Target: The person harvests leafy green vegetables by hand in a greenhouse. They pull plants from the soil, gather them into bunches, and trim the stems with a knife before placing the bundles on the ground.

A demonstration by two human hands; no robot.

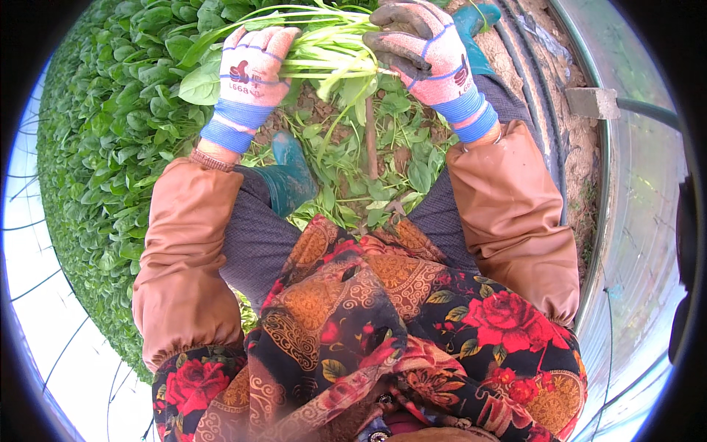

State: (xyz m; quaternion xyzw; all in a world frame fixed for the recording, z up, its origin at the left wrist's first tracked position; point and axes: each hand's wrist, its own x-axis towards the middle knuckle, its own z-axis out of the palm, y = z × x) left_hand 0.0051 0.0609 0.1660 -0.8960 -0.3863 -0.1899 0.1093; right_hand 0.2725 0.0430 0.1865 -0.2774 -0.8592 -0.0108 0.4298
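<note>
A bunch of leafy greens, likely spinach, is stretched between my two gloved hands at the top of the view. My left hand, in a pink and blue work glove, grips the stems near the leafy side. At the other end, my right hand has its dark-coated fingers around the root ends of the stems. Beneath the bunch, a thin wooden handle stands among loose leaves on the soil; what its lower end joins is unclear.
Dense rows of leafy plants grow on the left. My teal boots are planted on either side of the littered leaves. Dark hoses run along bare soil at the right, beside a concrete block and a plastic-film greenhouse wall.
</note>
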